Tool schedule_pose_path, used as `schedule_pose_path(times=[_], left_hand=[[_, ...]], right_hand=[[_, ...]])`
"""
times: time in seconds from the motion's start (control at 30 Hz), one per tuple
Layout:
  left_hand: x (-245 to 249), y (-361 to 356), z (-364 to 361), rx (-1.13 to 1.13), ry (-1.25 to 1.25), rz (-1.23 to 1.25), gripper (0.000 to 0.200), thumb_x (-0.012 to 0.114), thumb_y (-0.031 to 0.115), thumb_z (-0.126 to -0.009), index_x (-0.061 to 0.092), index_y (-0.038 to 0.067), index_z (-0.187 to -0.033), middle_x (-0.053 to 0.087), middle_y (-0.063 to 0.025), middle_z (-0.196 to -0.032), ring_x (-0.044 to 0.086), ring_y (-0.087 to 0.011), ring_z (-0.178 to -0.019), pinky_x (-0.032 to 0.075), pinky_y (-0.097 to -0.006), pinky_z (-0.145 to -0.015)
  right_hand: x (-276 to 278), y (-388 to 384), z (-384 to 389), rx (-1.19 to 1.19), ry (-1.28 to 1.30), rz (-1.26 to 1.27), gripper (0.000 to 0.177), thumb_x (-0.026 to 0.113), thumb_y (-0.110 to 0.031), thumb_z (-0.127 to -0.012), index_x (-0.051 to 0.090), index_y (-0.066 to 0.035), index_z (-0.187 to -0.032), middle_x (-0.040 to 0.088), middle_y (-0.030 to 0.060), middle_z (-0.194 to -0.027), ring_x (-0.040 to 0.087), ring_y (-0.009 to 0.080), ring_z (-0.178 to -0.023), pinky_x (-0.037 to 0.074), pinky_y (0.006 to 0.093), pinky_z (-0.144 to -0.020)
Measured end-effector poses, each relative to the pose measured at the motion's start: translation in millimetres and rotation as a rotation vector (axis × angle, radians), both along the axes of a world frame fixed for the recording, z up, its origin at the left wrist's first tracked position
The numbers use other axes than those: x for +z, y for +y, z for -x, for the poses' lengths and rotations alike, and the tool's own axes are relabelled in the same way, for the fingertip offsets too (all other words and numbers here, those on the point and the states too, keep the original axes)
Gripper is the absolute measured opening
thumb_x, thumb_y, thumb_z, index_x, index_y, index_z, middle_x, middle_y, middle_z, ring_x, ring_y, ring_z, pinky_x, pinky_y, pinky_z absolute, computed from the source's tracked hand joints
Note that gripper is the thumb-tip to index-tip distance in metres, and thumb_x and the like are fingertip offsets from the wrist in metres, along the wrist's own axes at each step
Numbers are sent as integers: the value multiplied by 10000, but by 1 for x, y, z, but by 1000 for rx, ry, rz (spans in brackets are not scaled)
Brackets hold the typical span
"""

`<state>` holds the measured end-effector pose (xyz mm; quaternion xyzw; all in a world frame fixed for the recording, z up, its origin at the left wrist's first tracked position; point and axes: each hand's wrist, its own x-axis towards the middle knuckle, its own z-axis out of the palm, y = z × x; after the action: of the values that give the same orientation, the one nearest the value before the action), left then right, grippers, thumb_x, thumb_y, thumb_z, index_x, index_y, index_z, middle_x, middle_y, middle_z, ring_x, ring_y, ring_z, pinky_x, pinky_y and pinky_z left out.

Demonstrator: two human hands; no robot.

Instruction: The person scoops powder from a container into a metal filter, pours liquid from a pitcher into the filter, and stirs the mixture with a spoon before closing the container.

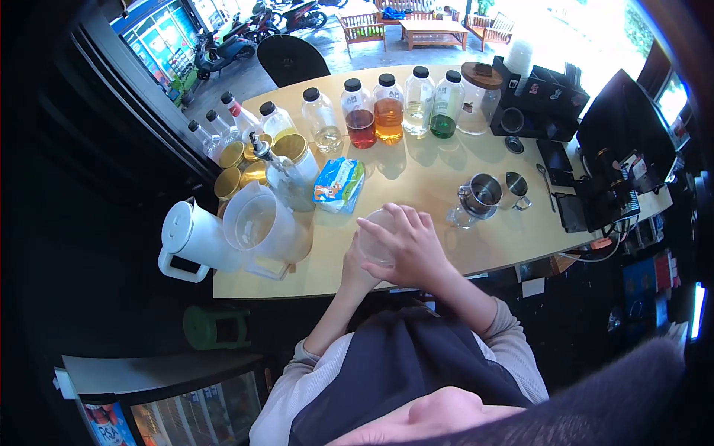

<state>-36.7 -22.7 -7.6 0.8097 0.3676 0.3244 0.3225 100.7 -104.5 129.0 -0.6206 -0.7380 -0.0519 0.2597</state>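
Nearest: dark apron (pixel 401 357) worn over grey long sleeves, seen low in the view.

Clear plastic cup (pixel 374 239) is held in both hands, just above the near edge of the pale wooden table (pixel 446 245). Left hand (pixel 355 273) is wrapped round the cup from below and its fingers are mostly hidden. Right hand (pixel 413 251) is laid over the cup's top and side, fingers curled on the rim. Cup contents can't be told.

Just beyond the hands, a blue-and-white foil packet (pixel 338 184) is lying flat. To the right of the hands, a steel drip filter (pixel 480 197) is set on a small glass. A small steel measuring cup (pixel 515 184) is placed just beside it, and a metal spoon (pixel 547 186) further right.

To the left, a translucent white plastic jug (pixel 260 223) is standing open. A white lidded pitcher (pixel 192 238) is touching it at the table corner. Gold-lidded jars (pixel 232 156) are grouped behind the jug.

Along the far edge, black-capped clear bottles are lined up. Red liquid (pixel 361 119), orange liquid (pixel 388 113) and green liquid (pixel 445 111) are seen in three of them.

At far right a black counter machine (pixel 547 100) and a dark monitor (pixel 625 119) are placed. A green stool (pixel 216 327) is seen under the table's left end.
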Motion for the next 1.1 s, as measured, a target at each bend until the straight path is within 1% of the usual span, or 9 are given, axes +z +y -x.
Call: schedule_pose_path(times=[0.23, 0.43, 0.5, 0.63, 0.73, 0.83, 0.9, 1.03, 1.1], left_hand=[[18, -2, 0, -65, 66, 1, 1037, 952, 332, -512, 437, 24, -1357, 639, -178, -1184, 672, -358, -1034, 559, -442, -827], [8, -1, -7, -26, -33, -28, 926, 900, 313, -597, 446, 87, -1372, 616, -172, -1195, 651, -352, -1059, 552, -436, -842], [12, 1, -9, 5, -51, -49, 910, 881, 314, -630, 432, 89, -1389, 601, -177, -1224, 641, -351, -1081, 549, -436, -853], [18, -1, -5, -52, 6, -153, 918, 859, 336, -673, 393, 54, -1412, 571, -195, -1288, 625, -355, -1131, 542, -442, -878], [20, -6, 1, -25, -84, 21, 969, 898, 352, -626, 406, 40, -1400, 592, -203, -1271, 639, -357, -1117, 543, -441, -883], [30, -8, 0, -39, -123, 96, 1018, 926, 358, -581, 407, 35, -1395, 610, -203, -1250, 651, -357, -1096, 546, -439, -880], [30, -9, 0, -62, -129, 116, 1050, 940, 360, -553, 404, 34, -1395, 621, -201, -1234, 658, -357, -1080, 548, -437, -877], [23, -7, 2, -40, -30, 110, 1046, 926, 353, -581, 375, 38, -1412, 625, -191, -1231, 648, -352, -1102, 542, -436, -884], [23, -6, -1, -51, -21, 65, 1007, 907, 350, -620, 372, 36, -1414, 623, -193, -1234, 644, -353, -1109, 540, -439, -886]], right_hand=[[-3, 26, -34, 503, 128, 56, 521, 753, -447, -767, 683, -253, -1245, 538, 114, -1400, 482, 351, -1285, 410, 510, -1072], [-3, 17, -1, 189, 40, -79, 480, 771, -412, -717, 724, -231, -1159, 603, 100, -1257, 562, 326, -1096, 486, 462, -913], [-7, 13, 15, -83, -19, -96, 505, 765, -425, -716, 711, -201, -1166, 597, 119, -1225, 556, 321, -1031, 479, 445, -839], [0, 12, 20, -190, -68, -2, 570, 750, -451, -732, 671, -179, -1226, 583, 150, -1233, 550, 338, -1030, 461, 438, -806], [10, 16, -1, -71, -9, 139, 654, 793, -435, -699, 630, -198, -1287, 574, 144, -1274, 542, 379, -1116, 464, 507, -894], [10, 26, -28, 262, -138, -25, 758, 826, -424, -665, 579, -231, -1356, 551, 125, -1355, 528, 407, -1208, 449, 551, -992], [7, 36, -38, 574, 132, 159, 761, 860, -373, -630, 594, -238, -1330, 530, 92, -1383, 494, 404, -1277, 408, 532, -1088], [9, 23, -28, 404, 147, 192, 742, 854, -404, -624, 606, -237, -1303, 557, 97, -1307, 536, 360, -1205, 473, 465, -1006], [5, 15, -10, 110, -2, 101, 722, 826, -440, -643, 605, -225, -1296, 574, 96, -1205, 562, 324, -1107, 504, 430, -904]])
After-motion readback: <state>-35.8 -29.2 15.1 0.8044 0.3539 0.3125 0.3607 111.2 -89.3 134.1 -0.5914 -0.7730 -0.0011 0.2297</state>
